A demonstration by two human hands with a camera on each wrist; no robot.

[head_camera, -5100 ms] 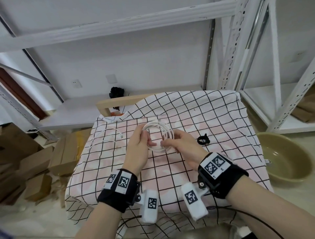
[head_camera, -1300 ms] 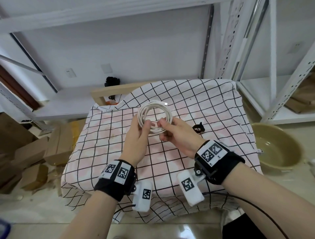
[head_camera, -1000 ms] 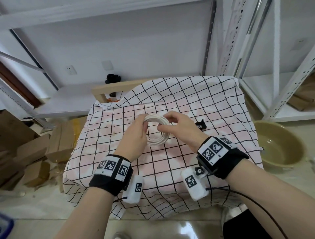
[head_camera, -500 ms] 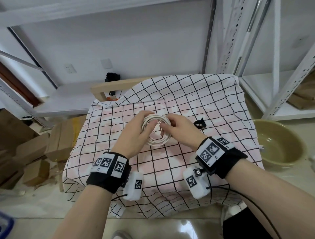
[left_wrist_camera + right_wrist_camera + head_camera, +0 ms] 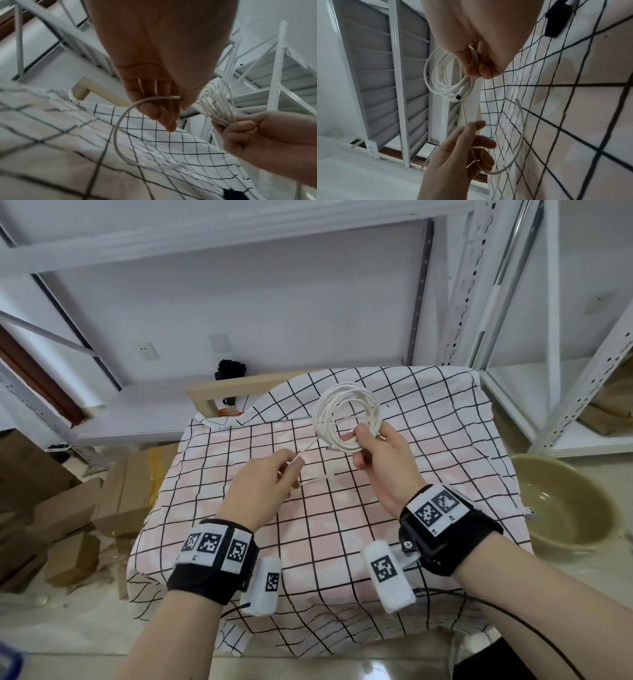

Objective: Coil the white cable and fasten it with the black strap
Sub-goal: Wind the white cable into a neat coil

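Note:
My right hand [image 5: 366,440] grips the coiled white cable [image 5: 320,419] at its lower edge and holds it upright above the checked cloth. A loose tail [image 5: 116,135] leaves the coil and curves down to my left hand [image 5: 291,470], which pinches it between thumb and fingers. The right wrist view shows the coil [image 5: 436,75] with one connector [image 5: 458,96] lying against the loops. The black strap [image 5: 556,20] lies on the cloth beside my right hand. In the head view my right hand hides it.
The table [image 5: 342,525] wears a pink and white checked cloth. A tan basin [image 5: 565,508] stands on the floor at the right, cardboard boxes [image 5: 113,494] at the left. White metal shelving [image 5: 565,371] stands behind and to the right.
Both hands held the coil low over the cloth. Now the right hand alone has raised it up and right, and the left hand has drawn a loose tail out to the left.

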